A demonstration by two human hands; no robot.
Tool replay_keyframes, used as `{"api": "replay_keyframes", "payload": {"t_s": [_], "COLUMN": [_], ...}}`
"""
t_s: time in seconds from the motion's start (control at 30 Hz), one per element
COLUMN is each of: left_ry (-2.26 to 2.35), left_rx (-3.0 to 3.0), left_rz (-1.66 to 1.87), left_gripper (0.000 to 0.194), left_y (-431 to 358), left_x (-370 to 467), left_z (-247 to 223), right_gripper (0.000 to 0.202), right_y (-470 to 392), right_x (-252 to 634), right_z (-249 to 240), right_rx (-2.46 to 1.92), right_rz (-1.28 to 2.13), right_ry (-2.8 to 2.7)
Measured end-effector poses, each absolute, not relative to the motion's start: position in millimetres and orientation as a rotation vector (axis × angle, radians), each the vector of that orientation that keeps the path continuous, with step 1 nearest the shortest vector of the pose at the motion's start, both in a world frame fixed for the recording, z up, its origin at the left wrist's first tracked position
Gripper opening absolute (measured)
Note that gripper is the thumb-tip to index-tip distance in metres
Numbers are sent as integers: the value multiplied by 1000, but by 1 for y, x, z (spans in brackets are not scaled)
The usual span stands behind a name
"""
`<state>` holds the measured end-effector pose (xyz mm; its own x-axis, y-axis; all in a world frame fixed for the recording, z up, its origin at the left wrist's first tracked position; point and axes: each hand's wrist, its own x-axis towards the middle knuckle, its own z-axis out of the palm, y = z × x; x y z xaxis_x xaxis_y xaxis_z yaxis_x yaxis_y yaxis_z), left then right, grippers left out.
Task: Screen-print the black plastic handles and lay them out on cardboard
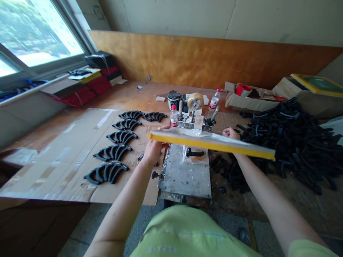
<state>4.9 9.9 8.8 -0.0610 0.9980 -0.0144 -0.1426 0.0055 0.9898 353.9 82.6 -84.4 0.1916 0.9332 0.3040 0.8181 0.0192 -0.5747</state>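
Observation:
A screen-printing frame (209,143) with a yellow front edge is raised over the metal base plate (184,178) of a small printing stand. My left hand (155,148) grips the frame's left end, with fingers above and below the edge. Under the frame, a black curved handle-like part (195,152) lies on a small holder on the plate. My right hand (232,134) shows beyond the frame's right half, with its wrist behind the yellow edge. Its fingers are curled closed, and what they hold, if anything, is hidden. The heap of black parts (292,139) lies close to it on the right.
Fanned rows of black parts (112,152) lie on cardboard (69,150) at left. Behind the stand's clamp (198,123) are a black tub (174,100), a tape roll (196,101) and red-capped bottles (214,100). An open carton (249,101) stands at back right.

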Motion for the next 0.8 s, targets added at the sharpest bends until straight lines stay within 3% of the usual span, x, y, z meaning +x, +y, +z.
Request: {"api": "replay_keyframes", "payload": {"t_s": [0.07,0.17,0.37,0.5,0.57,0.7,0.8], "left_ry": [1117,1153,1212,1250,1366,1730,1908], "left_rx": [1010,924,730,612,606,554,583], "left_rz": [1337,1403,751,869,915,948,857], "left_gripper": [42,45,62,51,48,47,55], "left_y": [24,20,-50,-71,-65,-54,-58], "left_x": [11,19,37,15,-16,-83,-110], "left_z": [12,-5,-90,-130,-146,-179,-193], "right_gripper": [17,23,10,17,20,25,30], "right_y": [65,42,-18,-55,-58,-51,-42], "right_x": [344,310,223,180,194,283,337], "right_z": [-111,-136,-116,-109,-115,-138,-165], "right_rx": [-1728,-1518,-1445,-1151,-1275,-1972,-2323], "right_rz": [389,482,236,244,284,245,313], "right_ry": [-1851,-2205,-2209,-2380,-2307,-1924,-1811]}}
